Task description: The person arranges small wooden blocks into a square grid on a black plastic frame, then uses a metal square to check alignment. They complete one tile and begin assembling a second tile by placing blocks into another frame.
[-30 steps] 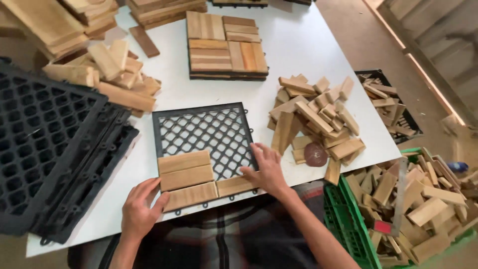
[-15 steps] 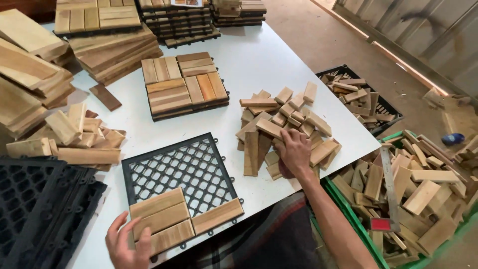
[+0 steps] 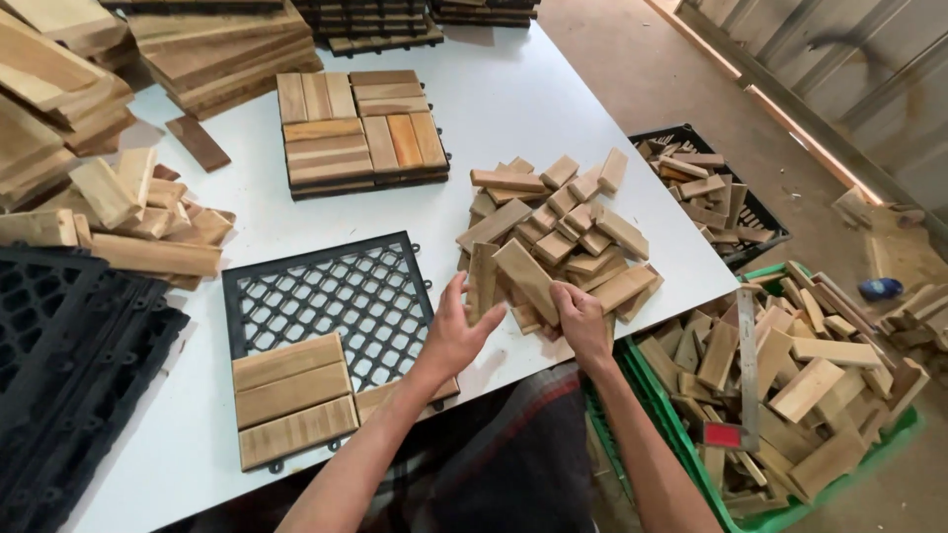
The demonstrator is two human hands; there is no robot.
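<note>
Both hands work at the near edge of a loose heap of short pale wooden slats on the white table. The right hand is closed around the lower end of one flat wooden slat, which leans tilted out of the heap. The left hand sits just beside it with fingers spread half wide, fingertips touching an upright slat at the heap's edge; whether it grips that piece cannot be told. Left of the left hand lies a black square plastic grid tile, with three wooden slats laid side by side over its near corner. Beyond the hands rests a finished square tile of wooden slats. Right of the right hand, below the table, a green plastic crate holds more wooden offcuts.
</note>
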